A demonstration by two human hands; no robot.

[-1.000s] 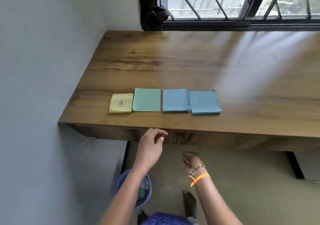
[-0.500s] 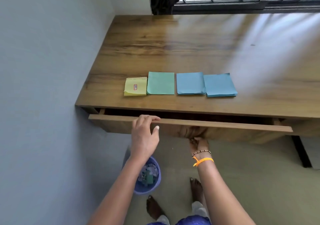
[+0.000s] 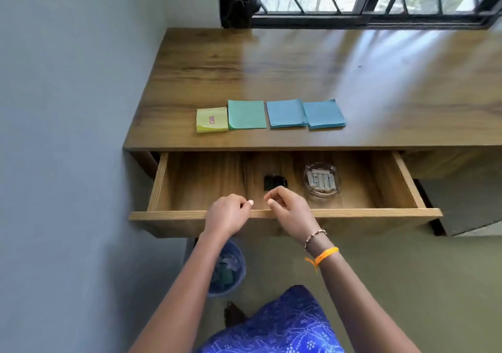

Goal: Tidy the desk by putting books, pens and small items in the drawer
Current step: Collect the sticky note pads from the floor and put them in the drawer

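Four paper pads lie in a row near the desk's front edge: a yellow pad (image 3: 212,120), a green pad (image 3: 246,114) and two blue pads (image 3: 286,113) (image 3: 324,114). Below them the wooden drawer (image 3: 353,213) is pulled far out. My left hand (image 3: 228,214) and my right hand (image 3: 288,211) hover close together over the middle of the drawer's front edge. Their fingers are loosely curled and hold nothing.
Inside the drawer sit a small black object (image 3: 274,182) and a glass dish of batteries (image 3: 322,181). The desk (image 3: 271,61) meets a grey wall on the left and a barred window behind. A blue bin (image 3: 228,268) stands on the floor under the drawer.
The drawer has slid from shut to far out. My left hand has let go of its front edge, and my right hand has come up from under it.
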